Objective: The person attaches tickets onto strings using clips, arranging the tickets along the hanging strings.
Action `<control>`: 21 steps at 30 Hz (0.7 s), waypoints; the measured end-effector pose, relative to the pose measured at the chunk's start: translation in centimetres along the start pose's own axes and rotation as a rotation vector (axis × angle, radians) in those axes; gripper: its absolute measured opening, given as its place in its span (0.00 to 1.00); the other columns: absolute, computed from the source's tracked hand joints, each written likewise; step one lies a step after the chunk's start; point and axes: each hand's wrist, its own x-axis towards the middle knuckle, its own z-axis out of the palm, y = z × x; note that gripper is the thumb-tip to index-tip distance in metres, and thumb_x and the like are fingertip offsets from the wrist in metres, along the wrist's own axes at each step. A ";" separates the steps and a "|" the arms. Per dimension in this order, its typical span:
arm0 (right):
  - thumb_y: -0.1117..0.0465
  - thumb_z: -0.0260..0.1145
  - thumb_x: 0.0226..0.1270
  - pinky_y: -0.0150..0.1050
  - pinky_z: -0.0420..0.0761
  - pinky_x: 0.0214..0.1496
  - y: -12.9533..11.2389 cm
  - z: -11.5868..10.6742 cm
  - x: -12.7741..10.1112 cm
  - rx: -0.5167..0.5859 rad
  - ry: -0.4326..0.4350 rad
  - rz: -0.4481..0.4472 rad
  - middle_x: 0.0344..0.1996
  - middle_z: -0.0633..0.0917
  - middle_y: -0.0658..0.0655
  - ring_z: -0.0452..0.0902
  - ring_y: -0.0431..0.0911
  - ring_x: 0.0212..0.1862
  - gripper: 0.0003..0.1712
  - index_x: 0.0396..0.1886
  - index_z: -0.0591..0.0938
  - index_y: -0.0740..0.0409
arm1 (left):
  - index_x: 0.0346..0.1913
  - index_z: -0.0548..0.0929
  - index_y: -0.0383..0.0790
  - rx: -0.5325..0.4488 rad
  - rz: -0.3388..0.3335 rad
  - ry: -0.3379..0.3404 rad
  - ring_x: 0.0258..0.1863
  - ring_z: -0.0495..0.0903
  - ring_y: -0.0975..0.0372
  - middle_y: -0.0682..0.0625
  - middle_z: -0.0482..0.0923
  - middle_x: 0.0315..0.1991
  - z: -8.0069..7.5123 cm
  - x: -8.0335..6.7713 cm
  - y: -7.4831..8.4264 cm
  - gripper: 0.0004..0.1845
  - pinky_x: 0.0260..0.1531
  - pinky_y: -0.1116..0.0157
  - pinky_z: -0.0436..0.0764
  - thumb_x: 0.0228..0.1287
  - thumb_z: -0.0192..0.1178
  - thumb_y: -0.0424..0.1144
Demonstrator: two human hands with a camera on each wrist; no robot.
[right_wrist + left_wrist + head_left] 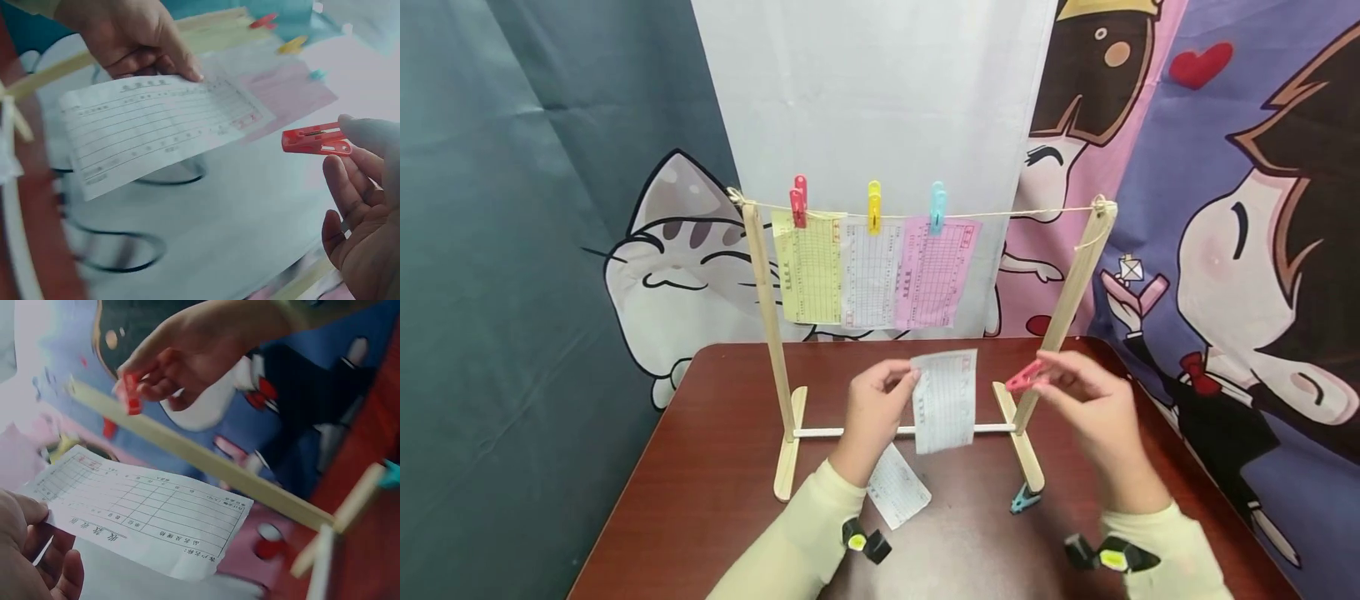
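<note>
My left hand [880, 412] pinches a white printed receipt slip [945, 402] by its left edge, in front of the wooden rack. In my right hand [1093, 417] a red clothespin [1024, 377] is pinched between thumb and fingers, a short way right of the slip. Above, a string [1015, 213] runs between two wooden posts. Hanging from it are a yellow slip [808, 271] under a red clothespin [798, 204], a white slip [871, 271] under a yellow clothespin [874, 208], and a pink slip [934, 275] under a light blue clothespin [937, 208].
Another white slip [898, 490] lies on the dark red table [700, 500] below my left hand. A blue clothespin [1024, 498] lies by the rack's right foot [1026, 454]. A white crossbar [820, 432] joins the feet. Cartoon-printed curtains [895, 100] hang behind.
</note>
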 end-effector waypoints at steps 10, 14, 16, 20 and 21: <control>0.86 0.71 0.44 0.36 0.79 0.51 -10.1 1.1 11.6 -0.179 -0.050 -0.256 0.34 0.84 0.73 0.81 0.51 0.40 0.18 0.39 0.80 0.85 | 0.41 0.89 0.40 -0.050 0.200 -0.002 0.31 0.82 0.67 0.52 0.87 0.33 2.9 5.7 7.3 0.08 0.32 0.68 0.83 0.63 0.67 0.39; 0.79 0.75 0.46 0.29 0.74 0.49 -12.6 1.6 14.8 -0.440 0.024 -0.263 0.34 0.87 0.64 0.80 0.47 0.41 0.17 0.40 0.84 0.77 | 0.42 0.89 0.39 -0.046 0.236 0.025 0.29 0.82 0.68 0.53 0.86 0.32 3.8 7.5 8.9 0.08 0.30 0.69 0.82 0.65 0.65 0.40; 0.75 0.76 0.49 0.27 0.71 0.42 -13.3 1.7 16.0 -0.572 0.046 -0.222 0.34 0.88 0.58 0.80 0.43 0.41 0.15 0.40 0.86 0.72 | 0.42 0.88 0.39 -0.039 0.255 0.039 0.28 0.82 0.68 0.53 0.86 0.32 4.2 8.2 9.4 0.09 0.29 0.69 0.82 0.66 0.65 0.39; 0.69 0.77 0.52 0.30 0.66 0.36 -13.8 1.9 18.0 -0.686 0.065 -0.103 0.30 0.88 0.46 0.78 0.39 0.41 0.12 0.39 0.88 0.65 | 0.43 0.88 0.39 -0.022 0.266 0.054 0.28 0.81 0.68 0.53 0.86 0.33 4.8 9.0 10.1 0.09 0.28 0.70 0.82 0.66 0.64 0.39; 0.68 0.77 0.53 0.31 0.66 0.35 -13.7 1.9 18.5 -0.694 0.056 -0.077 0.30 0.88 0.45 0.78 0.40 0.41 0.12 0.38 0.89 0.64 | 0.43 0.88 0.39 -0.017 0.266 0.055 0.28 0.81 0.68 0.53 0.86 0.33 5.0 9.2 10.2 0.09 0.28 0.71 0.82 0.66 0.64 0.39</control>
